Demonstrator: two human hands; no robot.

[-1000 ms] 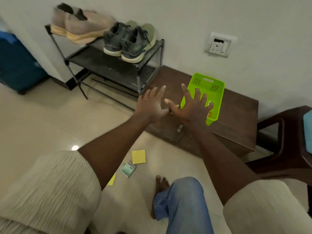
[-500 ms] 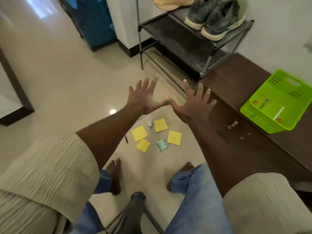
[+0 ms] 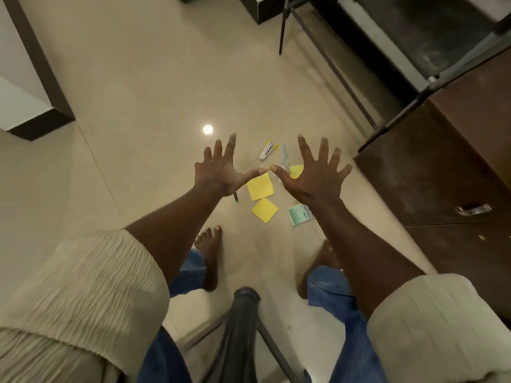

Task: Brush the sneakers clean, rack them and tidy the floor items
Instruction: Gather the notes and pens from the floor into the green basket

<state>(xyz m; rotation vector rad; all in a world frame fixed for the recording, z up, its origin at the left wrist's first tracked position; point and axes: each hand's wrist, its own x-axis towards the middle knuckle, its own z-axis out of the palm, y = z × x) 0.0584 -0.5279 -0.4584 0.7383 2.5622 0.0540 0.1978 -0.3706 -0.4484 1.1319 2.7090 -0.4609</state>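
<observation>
Here left hand [image 3: 218, 172] and right hand [image 3: 312, 179] hover splayed.

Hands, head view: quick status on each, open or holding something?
Left hand: open, fingers spread, holding nothing.
Right hand: open, fingers spread, holding nothing.

Dim, warm, floor [image 3: 138, 92] glare (one spot) — edges blurred

floor tiles [image 3: 138, 92] glossy beige; sticky notes [image 3: 260, 186] plain yellow; small packet [image 3: 300, 215] mint green with fine dark stripes; clip [image 3: 266, 153] white, yellow tips; pen [image 3: 236, 198] dark green; cabinet [image 3: 442, 175] dark brown; rack shelf [image 3: 414, 29] black, dusty grey smears; sleeves [image 3: 83, 294] cream, crinkled rib pattern; jeans [image 3: 343, 313] blue denim
</observation>
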